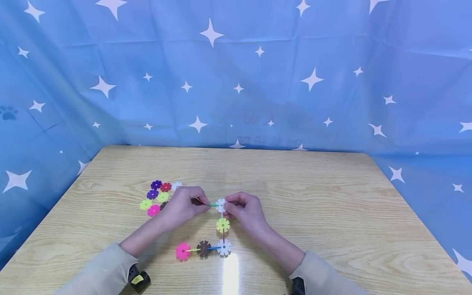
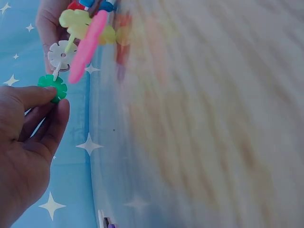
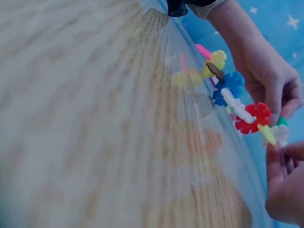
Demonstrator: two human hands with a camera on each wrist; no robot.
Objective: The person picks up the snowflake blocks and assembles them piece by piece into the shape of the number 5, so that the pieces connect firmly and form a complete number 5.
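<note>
My left hand (image 1: pixel 186 207) pinches a green notched plastic disc (image 2: pixel 53 88) between thumb and fingers. Its edge is joined to a white notched disc (image 1: pixel 220 205), whose right rim my right hand (image 1: pixel 248 214) pinches. From that white disc a chain of slotted-together discs runs toward me, with a yellow-green disc (image 1: pixel 223 225) midway and another white disc (image 1: pixel 224 247) at the corner. Leftward from the corner follow a dark brown disc (image 1: pixel 203 249) and a pink disc (image 1: pixel 183 252). Edge-on between these sit further ones, such as a red disc (image 3: pixel 253 118) and a blue disc (image 3: pixel 229 88).
Left of my left hand lie several loose discs on the wooden table (image 1: pixel 313 196), among them a purple disc (image 1: pixel 156 184), a red disc (image 1: pixel 166 187) and a pink disc (image 1: pixel 153 211). My left hand partly covers this group. A blue star-patterned curtain (image 1: pixel 236 102) hangs behind.
</note>
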